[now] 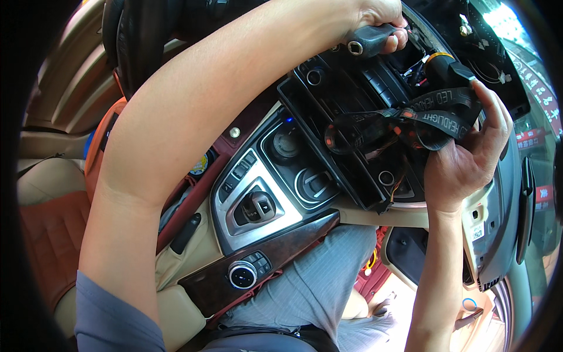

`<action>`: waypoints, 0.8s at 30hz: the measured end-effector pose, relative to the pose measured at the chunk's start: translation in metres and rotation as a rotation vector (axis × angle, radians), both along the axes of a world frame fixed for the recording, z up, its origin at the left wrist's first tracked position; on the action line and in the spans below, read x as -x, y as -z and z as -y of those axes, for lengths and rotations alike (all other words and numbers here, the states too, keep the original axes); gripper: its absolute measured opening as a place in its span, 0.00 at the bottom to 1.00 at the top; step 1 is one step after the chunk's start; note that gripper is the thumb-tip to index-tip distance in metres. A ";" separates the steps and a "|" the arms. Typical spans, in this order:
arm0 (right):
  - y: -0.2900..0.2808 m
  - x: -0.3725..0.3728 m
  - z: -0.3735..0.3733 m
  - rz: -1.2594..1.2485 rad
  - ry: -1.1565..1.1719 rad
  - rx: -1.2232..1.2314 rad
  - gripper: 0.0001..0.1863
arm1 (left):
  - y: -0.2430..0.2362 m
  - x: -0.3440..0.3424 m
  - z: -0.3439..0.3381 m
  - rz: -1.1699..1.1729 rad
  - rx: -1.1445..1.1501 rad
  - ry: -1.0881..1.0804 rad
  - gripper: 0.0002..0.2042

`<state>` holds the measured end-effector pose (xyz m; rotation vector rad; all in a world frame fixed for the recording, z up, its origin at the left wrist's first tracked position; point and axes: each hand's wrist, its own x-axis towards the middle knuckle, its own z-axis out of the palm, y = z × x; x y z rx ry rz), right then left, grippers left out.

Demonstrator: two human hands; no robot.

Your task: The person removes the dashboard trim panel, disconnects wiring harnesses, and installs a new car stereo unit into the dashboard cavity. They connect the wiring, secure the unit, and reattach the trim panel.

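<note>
My left hand (384,26) reaches across the top of the opened dashboard, its fingers wrapped round a thick black tool handle (366,41). The handle's butt end, with a metal-rimmed square hole, faces me; its far end is hidden. My right hand (466,146) is closed on a headlamp (448,69) with a black body and a yellow-orange ring at its front. The headlamp's black strap (410,120), with orange patches, hangs in loops over the centre dash panel (363,88). Loose wires (417,75) show in the opening between my hands.
Below the dash lies the silver centre console with a gear selector (258,206), cup holders (314,185) and a round control knob (242,274). The steering wheel (143,50) stands at upper left. A red-and-beige seat (56,234) is at left; the windscreen curves along the right.
</note>
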<state>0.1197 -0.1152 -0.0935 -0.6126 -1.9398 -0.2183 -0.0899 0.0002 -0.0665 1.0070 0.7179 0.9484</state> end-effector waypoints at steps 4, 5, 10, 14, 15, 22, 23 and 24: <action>0.002 0.000 0.001 -0.010 -0.027 0.028 0.36 | 0.004 -0.001 -0.005 0.032 0.000 -0.011 0.09; 0.002 0.000 0.001 0.001 -0.031 0.029 0.36 | 0.004 0.000 -0.008 0.033 0.001 -0.013 0.09; 0.002 0.008 -0.002 0.074 -0.041 -0.012 0.37 | 0.008 -0.001 -0.016 0.099 -0.086 0.048 0.08; 0.004 0.019 -0.010 0.037 -0.018 0.039 0.37 | 0.008 -0.005 -0.019 0.207 -0.030 0.054 0.12; 0.005 0.022 -0.012 0.011 -0.017 0.066 0.37 | 0.008 -0.005 -0.020 0.154 -0.079 0.040 0.11; 0.005 0.023 -0.006 0.103 0.109 0.076 0.40 | 0.009 0.003 -0.028 0.122 -0.062 0.053 0.12; 0.005 0.023 -0.006 0.125 0.124 0.065 0.40 | 0.011 0.004 -0.029 0.121 -0.078 0.059 0.12; 0.005 0.023 -0.006 0.130 0.134 0.051 0.40 | 0.011 0.003 -0.031 0.132 -0.078 0.079 0.13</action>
